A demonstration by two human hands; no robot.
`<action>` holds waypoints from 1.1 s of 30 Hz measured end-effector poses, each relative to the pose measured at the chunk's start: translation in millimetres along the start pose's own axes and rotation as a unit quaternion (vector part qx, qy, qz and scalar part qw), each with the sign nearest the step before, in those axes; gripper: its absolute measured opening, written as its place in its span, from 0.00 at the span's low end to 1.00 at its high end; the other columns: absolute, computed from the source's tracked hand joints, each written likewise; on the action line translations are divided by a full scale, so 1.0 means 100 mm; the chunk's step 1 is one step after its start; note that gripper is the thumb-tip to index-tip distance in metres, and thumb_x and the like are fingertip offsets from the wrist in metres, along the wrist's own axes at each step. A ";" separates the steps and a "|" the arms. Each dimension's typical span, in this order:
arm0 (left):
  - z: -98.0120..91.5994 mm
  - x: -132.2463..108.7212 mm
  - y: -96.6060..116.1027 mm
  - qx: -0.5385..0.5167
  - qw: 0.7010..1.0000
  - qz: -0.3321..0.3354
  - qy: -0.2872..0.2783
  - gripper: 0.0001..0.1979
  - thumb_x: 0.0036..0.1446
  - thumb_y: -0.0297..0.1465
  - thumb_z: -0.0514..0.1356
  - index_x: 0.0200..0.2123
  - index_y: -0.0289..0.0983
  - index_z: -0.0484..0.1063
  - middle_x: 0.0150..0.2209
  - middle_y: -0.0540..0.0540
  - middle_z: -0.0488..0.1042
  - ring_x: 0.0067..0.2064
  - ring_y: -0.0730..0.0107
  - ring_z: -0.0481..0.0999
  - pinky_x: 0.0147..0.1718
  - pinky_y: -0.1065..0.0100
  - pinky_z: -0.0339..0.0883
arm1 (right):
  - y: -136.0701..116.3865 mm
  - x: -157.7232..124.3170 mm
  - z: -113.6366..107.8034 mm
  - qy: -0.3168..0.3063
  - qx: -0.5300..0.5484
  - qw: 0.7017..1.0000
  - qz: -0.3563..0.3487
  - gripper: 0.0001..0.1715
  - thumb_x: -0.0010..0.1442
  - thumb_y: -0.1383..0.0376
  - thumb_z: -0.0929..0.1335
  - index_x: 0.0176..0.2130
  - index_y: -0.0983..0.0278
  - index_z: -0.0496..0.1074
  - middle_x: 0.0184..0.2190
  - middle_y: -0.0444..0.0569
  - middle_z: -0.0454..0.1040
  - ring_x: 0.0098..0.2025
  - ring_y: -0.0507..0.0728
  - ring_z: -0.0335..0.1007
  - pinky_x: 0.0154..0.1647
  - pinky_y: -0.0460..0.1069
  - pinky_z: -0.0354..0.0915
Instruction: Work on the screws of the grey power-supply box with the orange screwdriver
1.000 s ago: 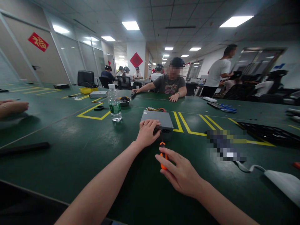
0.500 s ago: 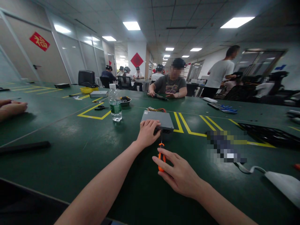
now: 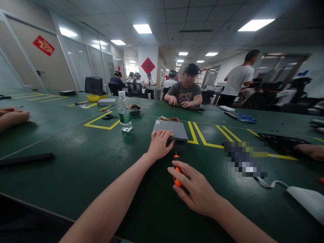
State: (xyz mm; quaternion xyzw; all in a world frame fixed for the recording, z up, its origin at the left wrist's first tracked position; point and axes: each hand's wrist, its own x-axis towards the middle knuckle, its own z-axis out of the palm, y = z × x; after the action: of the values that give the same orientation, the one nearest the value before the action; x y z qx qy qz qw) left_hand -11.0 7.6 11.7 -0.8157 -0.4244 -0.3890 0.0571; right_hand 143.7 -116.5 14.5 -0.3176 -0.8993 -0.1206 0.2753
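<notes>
The left hand is gripping a grey computer power supply, its fingers spreading over the top and its thumb lying by the near face. The power supply is resting on the green table, under and just beyond that hand, coloured wires trailing from its far side. A small white sticker is sitting on top, too tiny to read. Nearer than the left hand, the right hand is loosely holding an orange-and-black screwdriver by the handle, its shaft pointing toward the near face; I cannot tell whether the tip is touching. Beyond and left of the left hand, a clear plastic bottle is standing upright, its green label illegible from here. Farther left, a red diamond poster is displaying a gold 福.
</notes>
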 end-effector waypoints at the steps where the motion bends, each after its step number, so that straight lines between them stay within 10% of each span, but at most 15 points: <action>1: 0.00 0.00 0.00 0.000 1.000 0.000 0.001 0.12 0.53 0.31 0.57 0.43 0.43 0.65 0.49 0.51 0.70 0.51 0.64 0.63 0.49 0.59 0.51 | 0.00 0.01 -0.01 -0.001 -0.014 1.000 -0.013 0.21 0.60 0.63 0.60 0.53 0.65 0.61 0.50 0.60 0.65 0.47 0.59 0.67 0.42 0.53 0.68; 7: 0.01 0.00 0.00 -0.001 1.000 0.007 0.007 0.12 0.53 0.31 0.57 0.43 0.43 0.65 0.49 0.51 0.70 0.51 0.65 0.63 0.49 0.59 0.51 | 0.07 0.05 0.04 0.100 -0.034 0.994 -0.029 0.16 0.58 0.62 0.65 0.44 0.67 0.65 0.45 0.59 0.70 0.36 0.56 0.69 0.33 0.51 0.68; 16: 0.00 0.00 0.01 0.003 1.000 -0.001 0.001 0.12 0.53 0.31 0.57 0.43 0.43 0.65 0.49 0.51 0.69 0.51 0.64 0.63 0.50 0.59 0.51 | -0.02 0.04 0.03 -0.001 -0.017 1.000 -0.010 0.19 0.59 0.63 0.61 0.50 0.65 0.63 0.50 0.60 0.66 0.46 0.59 0.67 0.41 0.54 0.68; 24: 0.01 -0.01 -0.01 -0.002 1.000 0.005 0.007 0.12 0.53 0.31 0.57 0.43 0.43 0.65 0.50 0.52 0.70 0.51 0.65 0.63 0.49 0.59 0.51 | 0.04 0.02 0.05 0.108 -0.018 0.993 -0.036 0.08 0.56 0.67 0.64 0.38 0.66 0.65 0.45 0.60 0.70 0.36 0.56 0.70 0.32 0.50 0.68; 33: 0.01 0.00 0.00 -0.001 1.000 0.007 0.006 0.12 0.53 0.31 0.57 0.43 0.42 0.65 0.49 0.51 0.70 0.51 0.64 0.63 0.49 0.59 0.51 | -0.03 0.05 0.02 -0.008 -0.033 0.999 -0.024 0.19 0.60 0.65 0.60 0.52 0.64 0.62 0.51 0.61 0.64 0.47 0.59 0.67 0.40 0.53 0.68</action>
State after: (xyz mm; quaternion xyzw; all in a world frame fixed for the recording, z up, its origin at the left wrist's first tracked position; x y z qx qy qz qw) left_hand -10.8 8.1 10.7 -0.8164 -0.4180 -0.3938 0.0612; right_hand 137.7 -116.1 15.7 -0.3062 -0.9041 -0.1544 0.2548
